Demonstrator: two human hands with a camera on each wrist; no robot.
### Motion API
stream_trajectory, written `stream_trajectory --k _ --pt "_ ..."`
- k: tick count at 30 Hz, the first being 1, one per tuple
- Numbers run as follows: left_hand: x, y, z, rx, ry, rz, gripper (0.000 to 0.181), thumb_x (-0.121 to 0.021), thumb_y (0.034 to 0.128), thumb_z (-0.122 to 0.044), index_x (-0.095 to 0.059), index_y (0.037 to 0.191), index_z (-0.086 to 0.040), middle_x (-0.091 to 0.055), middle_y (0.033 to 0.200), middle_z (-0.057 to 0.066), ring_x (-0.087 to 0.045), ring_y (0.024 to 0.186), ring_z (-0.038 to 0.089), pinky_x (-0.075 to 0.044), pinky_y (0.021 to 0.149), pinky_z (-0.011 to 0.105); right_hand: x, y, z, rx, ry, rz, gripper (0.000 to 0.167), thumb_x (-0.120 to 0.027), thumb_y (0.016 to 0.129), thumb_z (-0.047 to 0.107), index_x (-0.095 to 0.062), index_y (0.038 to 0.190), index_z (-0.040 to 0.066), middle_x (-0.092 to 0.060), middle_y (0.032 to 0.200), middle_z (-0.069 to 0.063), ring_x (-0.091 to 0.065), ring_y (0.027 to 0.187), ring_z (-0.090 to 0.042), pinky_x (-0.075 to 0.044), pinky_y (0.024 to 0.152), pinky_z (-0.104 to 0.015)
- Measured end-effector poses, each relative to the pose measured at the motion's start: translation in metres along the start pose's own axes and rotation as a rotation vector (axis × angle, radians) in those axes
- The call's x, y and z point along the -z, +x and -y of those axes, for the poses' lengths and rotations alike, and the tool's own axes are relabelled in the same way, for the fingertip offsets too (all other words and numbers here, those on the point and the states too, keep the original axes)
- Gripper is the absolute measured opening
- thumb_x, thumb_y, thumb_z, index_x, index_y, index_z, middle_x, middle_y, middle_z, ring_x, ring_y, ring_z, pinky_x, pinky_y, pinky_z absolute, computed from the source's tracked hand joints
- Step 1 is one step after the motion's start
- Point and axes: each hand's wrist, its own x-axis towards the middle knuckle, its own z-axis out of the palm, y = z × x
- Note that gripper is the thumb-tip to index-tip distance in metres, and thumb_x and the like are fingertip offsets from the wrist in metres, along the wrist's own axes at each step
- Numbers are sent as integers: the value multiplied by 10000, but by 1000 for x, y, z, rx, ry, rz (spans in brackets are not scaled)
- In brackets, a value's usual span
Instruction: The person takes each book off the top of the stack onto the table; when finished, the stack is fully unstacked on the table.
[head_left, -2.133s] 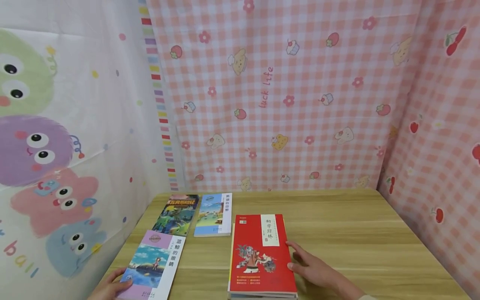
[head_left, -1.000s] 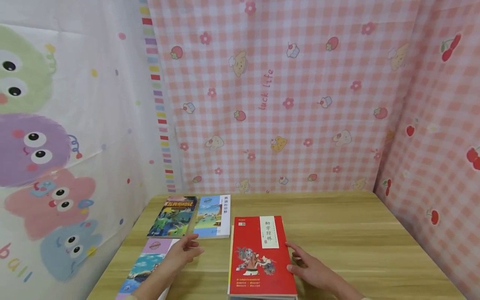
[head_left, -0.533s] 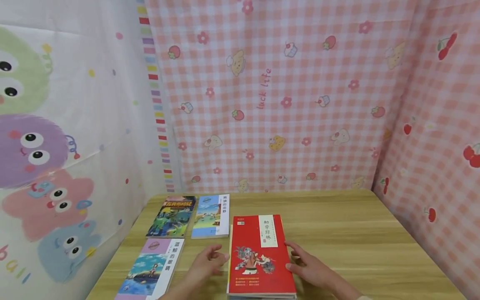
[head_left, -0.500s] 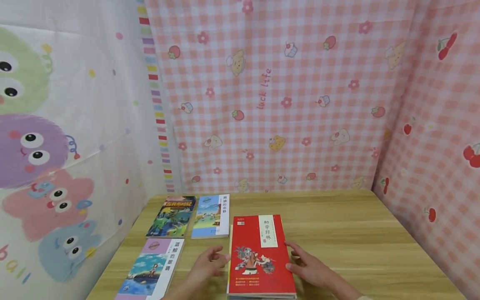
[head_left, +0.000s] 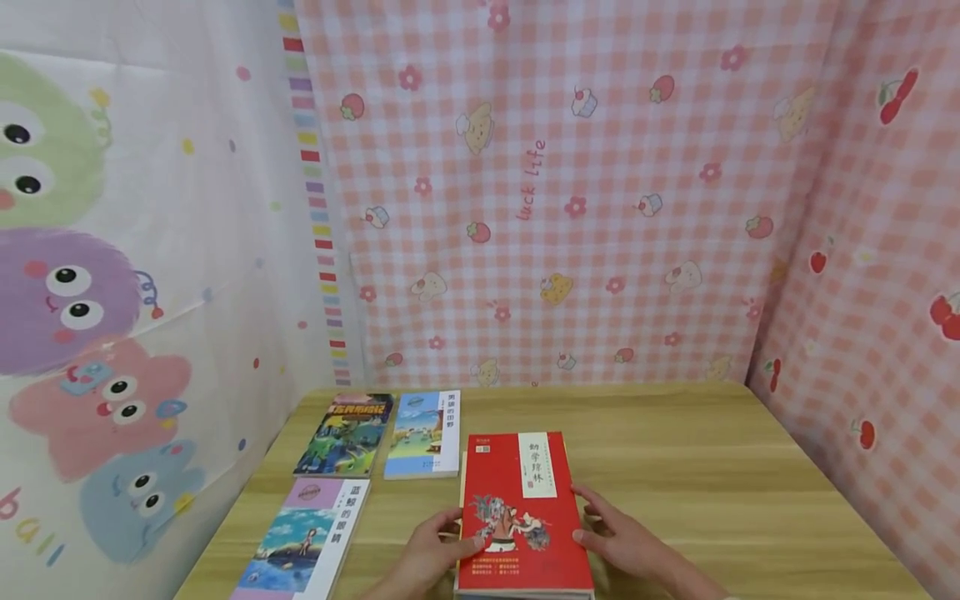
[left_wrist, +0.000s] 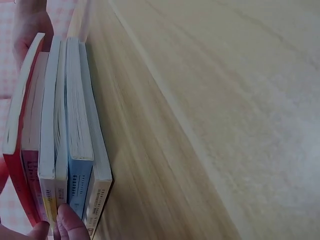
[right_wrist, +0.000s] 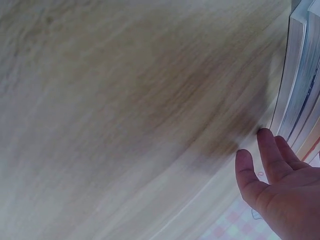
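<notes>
A stack of several books, with a red book on top, lies at the table's front middle. My left hand grips the stack's left side, its thumb over the red cover's edge. In the left wrist view its fingertips press on the spines near a blue book. My right hand touches the stack's right side with loosely extended fingers. The right wrist view shows that hand with fingers spread beside the page edges.
Three separate books lie at the table's left: a green-toned one at the back, a blue-and-white one beside it and a purple-and-white one in front. Bare wood shows at right. Patterned cloths hang around the table.
My left hand has left the purple-and-white book, moved right and taken hold of the stack's left side. The right hand has stayed at the stack's right side.
</notes>
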Motion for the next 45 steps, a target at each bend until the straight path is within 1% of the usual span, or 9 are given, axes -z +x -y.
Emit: stream_trajectory --k 9,12,15,19,27,32,38,42,45 --pt "1 2 4 10 6 -11 541 -709 918 -99 -486 1374 88 -558 1093 132 -563 965 250 -568 771 352 -3 -4 -3 -24 -33 -17 741 -695 912 385 -365 1530 142 -498 1359 -244 -493 1217 -441 -417 944 -661" --pt "5 4 5 27 12 -37 558 -721 906 -98 -487 1380 78 -570 1100 134 -578 960 245 -565 772 355 -4 -3 -4 -14 -45 -18 741 -669 927 407 -355 1533 117 -502 1354 -239 -506 1202 -422 -436 928 -651" --pt "9 4 2 43 10 -57 578 -728 895 -91 -477 1391 68 -582 1106 134 -589 956 244 -560 775 354 -4 -1 -5 26 -56 -19 714 -642 951 399 -354 1530 98 -496 1367 -250 -520 1188 -418 -447 926 -635" --pt "13 3 -2 47 -29 -65 599 -712 890 -52 -441 1409 70 -589 1096 146 -604 946 244 -562 775 357 -4 -1 -6 48 -64 -17 679 -648 955 348 -362 1527 120 -464 1414 -259 -512 1207 -439 -431 944 -644" --pt "28 -5 -1 24 -156 -27 615 -624 940 -11 -311 1464 68 -650 1147 148 -679 924 248 -577 803 414 -9 -2 -2 4 -107 -27 667 -685 926 356 -412 1503 163 -478 1427 -211 -492 1244 -434 -419 961 -648" --pt "35 -9 -3 45 -173 -45 627 -612 949 -9 -292 1484 51 -633 1208 182 -682 930 257 -577 795 406 -11 -3 2 2 -104 -29 651 -698 920 355 -440 1490 175 -469 1435 -224 -486 1254 -450 -422 960 -651" --pt "40 -11 -4 40 -193 -85 678 -636 932 -7 -286 1513 8 -614 1249 211 -682 926 260 -579 787 408 -10 -4 2 14 -107 -21 618 -684 934 349 -455 1484 184 -464 1438 -241 -480 1260 -457 -395 980 -663" --pt "46 -13 -2 13 -243 -71 693 -626 931 -3 -270 1526 -16 -595 1283 204 -677 949 268 -577 803 427 -10 -3 1 19 -103 -14 624 -682 934 361 -452 1488 187 -469 1433 -235 -475 1261 -446 -384 982 -673" --pt "54 -15 -1 12 -266 -56 696 -618 936 -4 -254 1529 -26 -607 1268 172 -680 952 279 -578 802 435 -11 -3 1 46 -102 -5 626 -675 940 356 -445 1490 166 -467 1433 -242 -472 1264 -451 -382 986 -671"
